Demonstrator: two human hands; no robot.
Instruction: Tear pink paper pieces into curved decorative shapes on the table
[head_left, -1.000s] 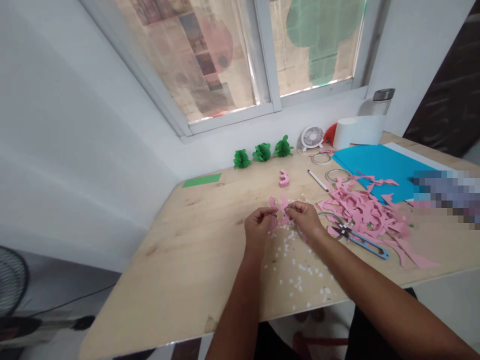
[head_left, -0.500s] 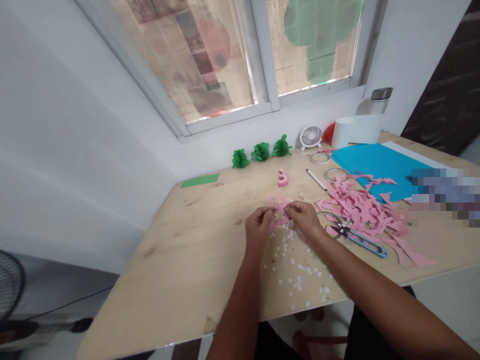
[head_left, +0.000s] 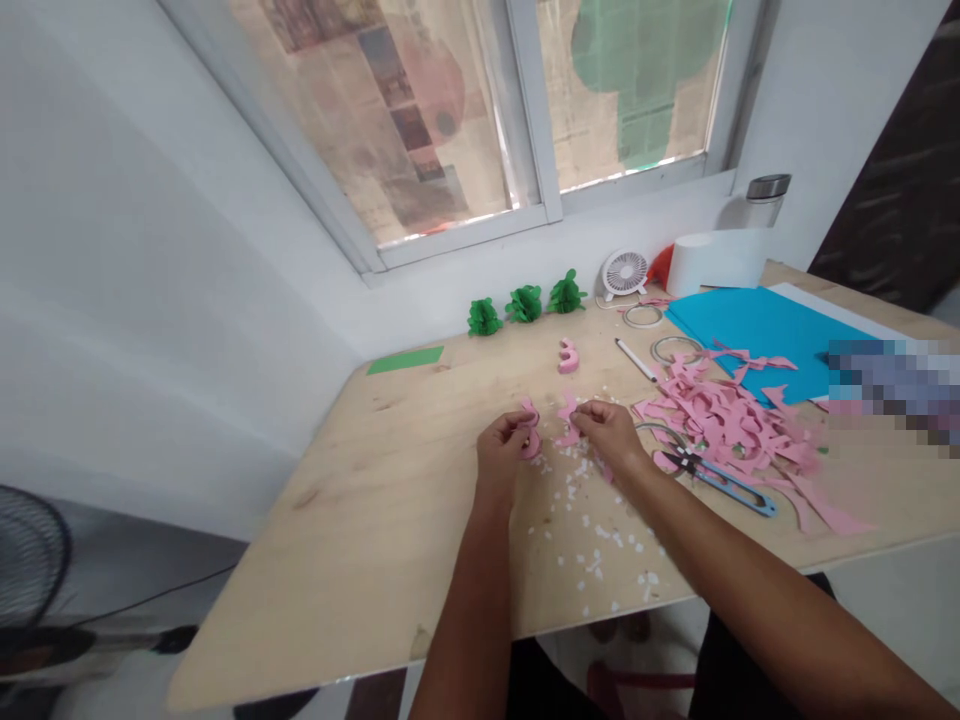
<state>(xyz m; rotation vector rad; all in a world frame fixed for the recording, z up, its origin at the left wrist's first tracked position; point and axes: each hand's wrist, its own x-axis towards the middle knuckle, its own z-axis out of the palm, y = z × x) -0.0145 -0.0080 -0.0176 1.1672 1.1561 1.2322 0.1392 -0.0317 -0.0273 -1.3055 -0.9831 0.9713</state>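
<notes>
My left hand pinches a curved pink paper piece just above the wooden table. Between the fingertips of my right hand is another pink paper piece, apart from the first. Behind them a pink curled shape like a 3 lies on the table. Small white paper bits are scattered below and between my hands. To the right of my right hand are a pile of pink paper scraps and blue-handled snips.
Along the wall stand several green paper shapes, a small white fan and a glass jar. Blue sheets, tape rings, a white pen and a green strip lie on the table.
My left hand has moved left with its pink piece, leaving a gap between the two pieces, which were together before. My right hand has stayed nearly in place.
</notes>
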